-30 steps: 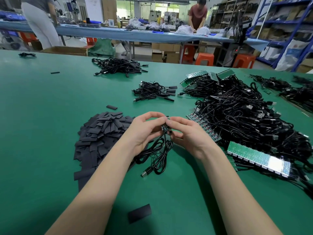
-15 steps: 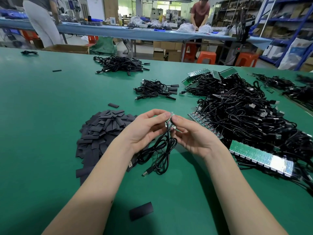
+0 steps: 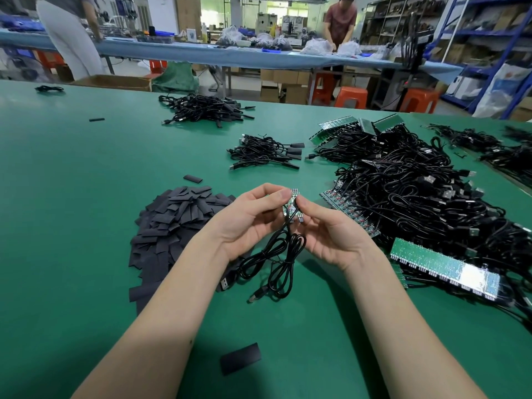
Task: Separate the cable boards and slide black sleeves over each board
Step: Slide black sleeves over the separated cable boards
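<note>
Two hands meet above the middle of the green bench (image 3: 72, 214); we see the left hand (image 3: 247, 223) and the right hand (image 3: 331, 234) pinching between fingertips a small green cable board piece (image 3: 292, 207), held upright over the near half of the bench; whether it is one board or two pressed together we cannot tell; its black cables (image 3: 276, 263) hang down in loops between the wrists, with USB plugs resting on the bench below; just left of the left hand lies a heap of black sleeves (image 3: 178, 223), and one loose sleeve (image 3: 240, 361) lies near the front edge between the forearms; toward the right edge sprawls a large tangle of cables (image 3: 417, 197) with strips of unseparated boards (image 3: 443, 267) along its near side; a small bundle of sleeved cables (image 3: 264, 152) sits beyond the hands, and another pile (image 3: 204, 110) lies near the far edge.
</note>
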A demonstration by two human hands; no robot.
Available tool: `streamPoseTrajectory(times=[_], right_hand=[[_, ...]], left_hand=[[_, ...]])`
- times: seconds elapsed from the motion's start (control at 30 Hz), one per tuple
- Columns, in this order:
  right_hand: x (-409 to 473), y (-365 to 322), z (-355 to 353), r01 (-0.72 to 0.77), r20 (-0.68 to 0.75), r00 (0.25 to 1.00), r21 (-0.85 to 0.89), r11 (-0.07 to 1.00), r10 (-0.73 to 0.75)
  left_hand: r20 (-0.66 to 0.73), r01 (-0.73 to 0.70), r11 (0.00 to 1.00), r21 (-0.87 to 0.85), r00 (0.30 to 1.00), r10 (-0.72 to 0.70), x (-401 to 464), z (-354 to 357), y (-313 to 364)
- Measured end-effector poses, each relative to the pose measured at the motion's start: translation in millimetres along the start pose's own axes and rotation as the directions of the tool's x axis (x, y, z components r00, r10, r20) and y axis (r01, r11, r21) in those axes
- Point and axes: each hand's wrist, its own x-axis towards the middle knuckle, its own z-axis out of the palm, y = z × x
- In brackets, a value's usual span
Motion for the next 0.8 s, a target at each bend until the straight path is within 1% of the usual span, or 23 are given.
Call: streamPoseTrajectory(times=[0.1,0.23,0.37,0.47,0.57,0.67,0.7,0.73,0.77,0.8], right_hand=[[-1,0,-1,-0.008,0.069,0.998,0.008,1.000,0.007],[-2,1,-1,0.001,0.128,0.992,0.022,1.000,-0.003],[-1,2,0,0.001,0.083,0.997,0.054,0.999,-0.005],[-1,3,1,0.007,0.098,0.995,0.047,0.999,-0.012],[-1,5,1,0.002,0.094,0.996,0.085,0.996,-0.011],[-4,2,2,0.021,0.133,0.991,0.040,0.999,-0.027],[-6,0,1,0.020,0.122,0.992,0.031,0.999,-0.024],[-7,-3,0,0.010,0.080,0.997,0.025,1.000,-0.012],[-8,-6,-2,0.000,0.016,1.000,0.008,1.000,0.000],[-9,-10,-4,-0.003,-0.044,0.999,-0.033,0.999,0.002]], left_hand=[[-0.004,0.013,1.000,0.006,1.000,-0.013,-1,2,1],[-0.017,0.018,1.000,0.004,1.000,-0.018,-1,3,2],[-0.035,0.025,1.000,-0.004,0.999,-0.026,-1,2,2],[-0.031,0.028,0.999,-0.018,0.999,-0.029,-1,2,0],[0.003,0.026,0.997,-0.070,1.000,-0.026,0,2,-2],[0.029,0.028,0.994,-0.106,0.999,-0.025,1,0,-2],[0.008,0.033,0.992,-0.120,0.999,-0.032,2,0,-2],[-0.035,0.038,0.992,-0.123,0.998,-0.043,4,-1,-3],[-0.097,0.037,0.995,-0.093,0.994,-0.046,6,-2,-5],[-0.166,0.035,0.999,-0.014,0.985,-0.036,8,-4,-8]])
